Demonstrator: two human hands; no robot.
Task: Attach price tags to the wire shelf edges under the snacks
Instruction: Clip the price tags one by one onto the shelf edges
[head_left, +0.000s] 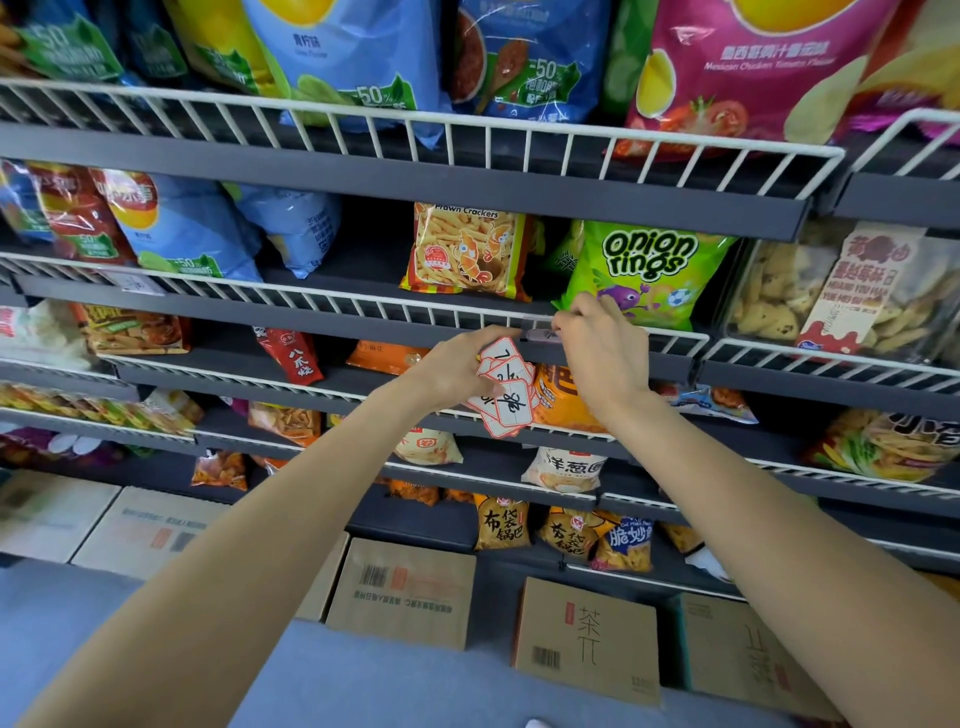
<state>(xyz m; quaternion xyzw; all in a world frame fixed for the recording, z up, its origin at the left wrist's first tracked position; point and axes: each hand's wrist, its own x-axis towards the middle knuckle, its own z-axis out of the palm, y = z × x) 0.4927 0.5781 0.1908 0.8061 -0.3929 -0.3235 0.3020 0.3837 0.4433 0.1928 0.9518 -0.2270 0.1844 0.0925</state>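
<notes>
In the head view, both hands meet at the centre of the frame against the white wire shelf edge (363, 304). The left hand (457, 366) grips a fanned stack of red-bordered price tags (506, 392), held just below the wire edge. The right hand (602, 345), just right of the stack, pinches a clear tag holder (537, 332) clipped onto the wire, directly beneath the green onion rings bag (647, 270). A prawn crackers bag (467, 249) stands to its left. Cardboard boxes (587, 636) sit on the floor at the bottom.
</notes>
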